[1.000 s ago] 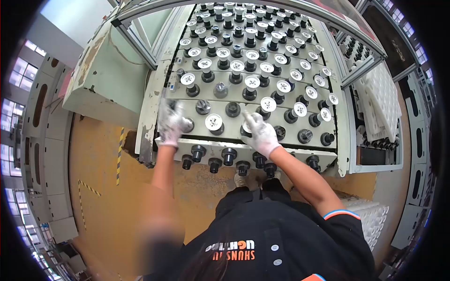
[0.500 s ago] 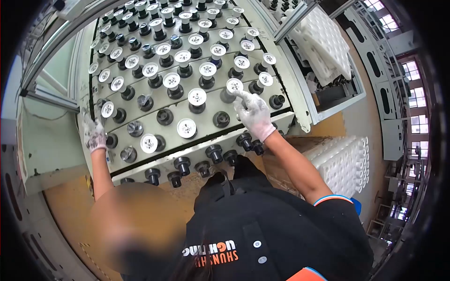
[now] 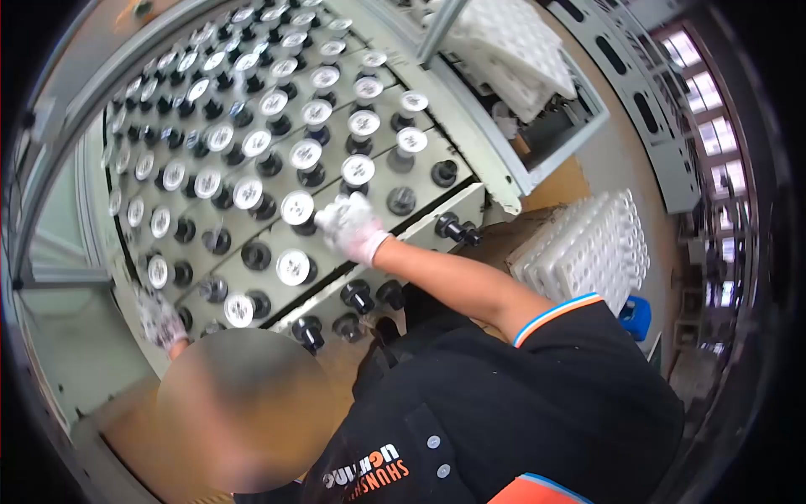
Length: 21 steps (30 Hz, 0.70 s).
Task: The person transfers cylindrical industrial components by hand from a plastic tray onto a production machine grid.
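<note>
My right hand [image 3: 351,227], in a white glove with a pinkish cuff, is over the front right of the machine bed. Its slightly bent fingers are apart and point left; the fingertips are right beside an uncovered LED bulb [image 3: 297,207], and no object shows in them. The bulb has a round white face and stands in a black socket. At the bed's left edge my gloved left hand [image 3: 161,317] rests with its fingers stretched out, close to a bulb [image 3: 158,271]. Another bulb [image 3: 293,267] stands between the hands. A bare black socket [image 3: 255,255] is nearby.
Rows of similar bulbs fill the pale bed [image 3: 336,239]. Black sockets [image 3: 357,294] stick out along its front side. White moulded trays [image 3: 579,248] are stacked at the right; another tray [image 3: 504,55] lies farther back. A metal frame [image 3: 63,277] borders the left.
The view has turned. My right hand has moved left from one front bulb to the neighbouring one. My left hand stays at the bed's left edge.
</note>
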### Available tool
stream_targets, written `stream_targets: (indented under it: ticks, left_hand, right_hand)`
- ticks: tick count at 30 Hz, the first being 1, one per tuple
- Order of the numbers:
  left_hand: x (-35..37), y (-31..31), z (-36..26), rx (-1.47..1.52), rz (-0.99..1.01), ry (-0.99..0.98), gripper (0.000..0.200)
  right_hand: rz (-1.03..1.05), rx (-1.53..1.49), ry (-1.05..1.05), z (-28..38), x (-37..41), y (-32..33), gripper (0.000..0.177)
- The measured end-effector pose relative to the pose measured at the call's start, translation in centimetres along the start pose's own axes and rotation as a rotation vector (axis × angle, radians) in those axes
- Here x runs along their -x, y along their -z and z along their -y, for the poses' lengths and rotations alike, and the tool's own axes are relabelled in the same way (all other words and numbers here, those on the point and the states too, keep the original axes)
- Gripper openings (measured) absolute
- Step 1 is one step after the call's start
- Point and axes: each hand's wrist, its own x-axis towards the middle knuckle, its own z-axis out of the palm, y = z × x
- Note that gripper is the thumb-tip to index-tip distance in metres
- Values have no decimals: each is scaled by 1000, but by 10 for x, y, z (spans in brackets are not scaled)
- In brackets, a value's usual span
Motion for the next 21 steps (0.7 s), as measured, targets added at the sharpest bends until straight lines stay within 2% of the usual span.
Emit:
stream_targets:
  ticks: [2, 3, 5, 7, 8, 9, 10, 11, 12, 14, 15, 17, 18, 20, 21]
  left_hand:
    - [-2, 5, -6, 30, -17, 38, 51]
    - [1, 16, -14, 41, -20, 52, 52]
    - [-10, -6, 5, 41, 10, 32, 58]
    - [-10, 15, -6, 14, 98, 8, 64]
    - [-7, 32, -14, 24, 142, -20, 66]
    - [-2, 49, -16, 28, 200, -54, 68]
    - [1, 51, -7, 91, 87, -165, 65]
    - [4, 52, 0, 141, -23, -280, 62]
    - [9, 60, -21, 215, -190, -369, 59]
    - [45, 91, -113, 433, -431, -353, 53]
    - [69, 108, -157, 575, -446, -335, 50]
    - [120, 136, -230, 851, -361, -310, 44]
    - [145, 147, -259, 970, -283, -295, 41]
    - [190, 164, -317, 1164, 20, -218, 36]
    - [213, 168, -348, 1233, 241, -162, 34]
  right_hand:
    - [9, 18, -10, 1, 1, 2, 28]
    - [-2, -84, -9, 0, 2, 5, 31]
    - [-7, -223, 42, -5, 7, 20, 35]
    - [-374, -300, 97, -16, 14, -11, 34]
    - [-525, -401, 29, -19, 29, -7, 40]
    - [-576, -460, -25, -29, 49, 0, 34]
    - [-645, -651, -35, -42, 65, -9, 29]
    - [-713, -543, -105, -60, 94, -3, 22]
    - [-776, -438, -183, -78, 123, 4, 14]
    - [-757, -464, -413, -124, 188, 7, 8]
    - [-716, -465, -553, -142, 223, 7, 7]
    - [-817, -375, -695, -179, 298, 20, 8]
    - [-886, -494, -681, -206, 334, 17, 8]
    - [-885, -347, -821, -242, 407, 22, 9]
    - [-908, -450, -904, -264, 443, 12, 11]
